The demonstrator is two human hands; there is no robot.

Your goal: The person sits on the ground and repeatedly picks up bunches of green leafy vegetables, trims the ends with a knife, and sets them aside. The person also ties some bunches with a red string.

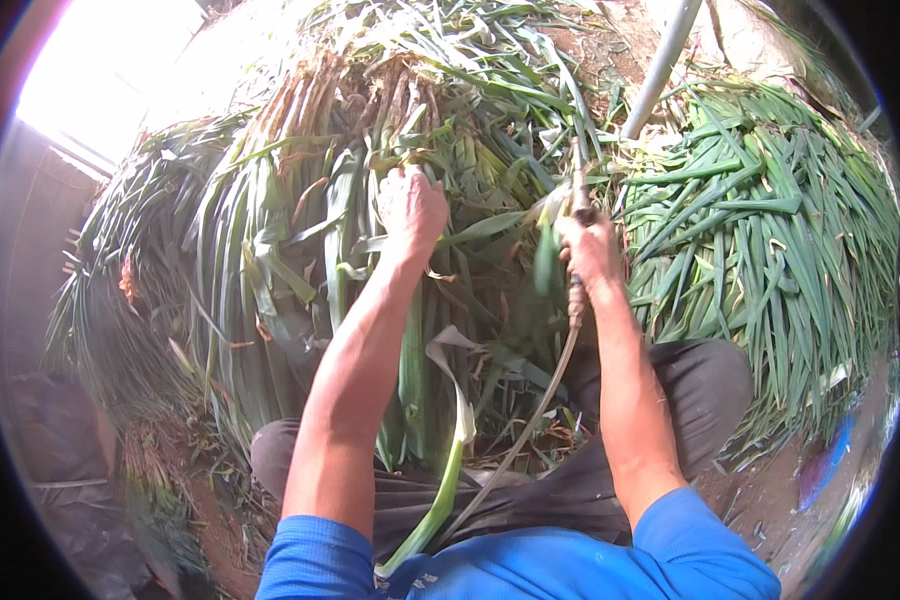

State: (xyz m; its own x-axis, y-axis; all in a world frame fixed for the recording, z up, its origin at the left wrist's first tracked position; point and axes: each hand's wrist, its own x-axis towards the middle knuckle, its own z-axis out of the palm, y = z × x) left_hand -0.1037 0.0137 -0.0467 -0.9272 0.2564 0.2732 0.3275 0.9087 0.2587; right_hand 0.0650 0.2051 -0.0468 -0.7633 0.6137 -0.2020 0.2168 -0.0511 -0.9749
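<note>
In the middle of the head view my left hand point(413, 208) is closed around a green onion point(413, 365), whose long green leaves hang toward my lap. To its right my right hand point(592, 250) grips an air wand point(578, 172), a thin metal tube with its tip pointing away from me. A thin pale hose point(530, 425) runs from its lower end down to my lap. Pale, blurred leaf pieces point(550, 215) are beside the wand. A strip of peeled leaf point(448, 475) hangs in front of my shirt.
A big heap of green onions point(240, 260) with brownish root ends lies at left. Another pile point(760, 210) of green leaves stands at right. A grey pole point(662, 68) rises at the far right. My crossed legs point(705, 385) and loose leaf scraps are below.
</note>
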